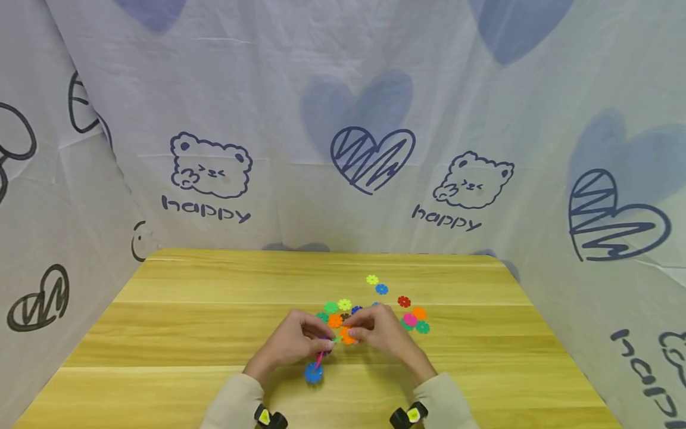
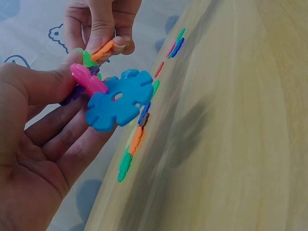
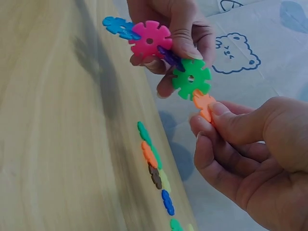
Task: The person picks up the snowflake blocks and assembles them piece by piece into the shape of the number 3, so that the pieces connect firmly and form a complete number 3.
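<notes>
Above the wooden table (image 1: pixel 187 333) my left hand (image 1: pixel 292 342) grips a short chain of slotted plastic discs: a blue disc (image 2: pixel 118 98), a pink disc (image 3: pixel 150 39), a purple one and a green disc (image 3: pixel 191 78). My right hand (image 1: pixel 377 330) pinches an orange disc (image 3: pixel 204 104) between thumb and forefinger, and its edge meets the green disc's rim. The two hands nearly touch at the table's middle. In the head view the blue disc (image 1: pixel 314 373) hangs lowest, under the left hand.
Several loose discs in green, yellow, orange, blue, red and pink lie on the table just beyond the hands (image 1: pixel 409 320). A printed cloth with bears and hearts (image 1: pixel 370 155) walls in the table at the back and both sides.
</notes>
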A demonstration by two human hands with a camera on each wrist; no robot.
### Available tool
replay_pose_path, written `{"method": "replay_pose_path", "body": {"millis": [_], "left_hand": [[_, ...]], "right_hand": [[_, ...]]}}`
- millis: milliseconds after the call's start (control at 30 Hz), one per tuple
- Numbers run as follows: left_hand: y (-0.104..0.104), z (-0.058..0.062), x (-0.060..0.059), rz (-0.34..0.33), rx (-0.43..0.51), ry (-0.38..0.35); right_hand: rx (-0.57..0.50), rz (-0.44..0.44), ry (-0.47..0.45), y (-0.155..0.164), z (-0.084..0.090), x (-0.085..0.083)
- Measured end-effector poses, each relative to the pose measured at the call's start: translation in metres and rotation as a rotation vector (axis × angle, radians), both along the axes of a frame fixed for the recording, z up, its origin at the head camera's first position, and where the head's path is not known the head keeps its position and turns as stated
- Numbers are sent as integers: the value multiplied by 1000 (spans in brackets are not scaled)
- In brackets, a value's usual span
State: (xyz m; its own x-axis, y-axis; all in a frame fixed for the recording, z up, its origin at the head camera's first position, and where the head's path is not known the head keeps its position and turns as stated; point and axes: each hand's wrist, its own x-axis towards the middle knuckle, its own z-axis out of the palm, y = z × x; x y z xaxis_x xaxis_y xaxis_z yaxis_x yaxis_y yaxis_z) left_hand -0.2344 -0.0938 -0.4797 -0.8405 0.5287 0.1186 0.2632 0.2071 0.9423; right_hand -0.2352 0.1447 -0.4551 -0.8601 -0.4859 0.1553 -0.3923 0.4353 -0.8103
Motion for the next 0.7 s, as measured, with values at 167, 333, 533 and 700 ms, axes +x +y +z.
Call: {"method": "replay_pose_path", "body": {"millis": [167,333,533,700], "left_hand": [[1,2,2,12,13,15],[1,4,4,-5,11,15],[3,4,3,-5,-8,31],[5,2,1,29,17,20]], "right_hand": [[-21,-8,-2,-2,2,2],[-18,9,-14,-4,0,2],[-27,6,-37,-2,0,3],[-79,-53,-76,1,6,3]]}}
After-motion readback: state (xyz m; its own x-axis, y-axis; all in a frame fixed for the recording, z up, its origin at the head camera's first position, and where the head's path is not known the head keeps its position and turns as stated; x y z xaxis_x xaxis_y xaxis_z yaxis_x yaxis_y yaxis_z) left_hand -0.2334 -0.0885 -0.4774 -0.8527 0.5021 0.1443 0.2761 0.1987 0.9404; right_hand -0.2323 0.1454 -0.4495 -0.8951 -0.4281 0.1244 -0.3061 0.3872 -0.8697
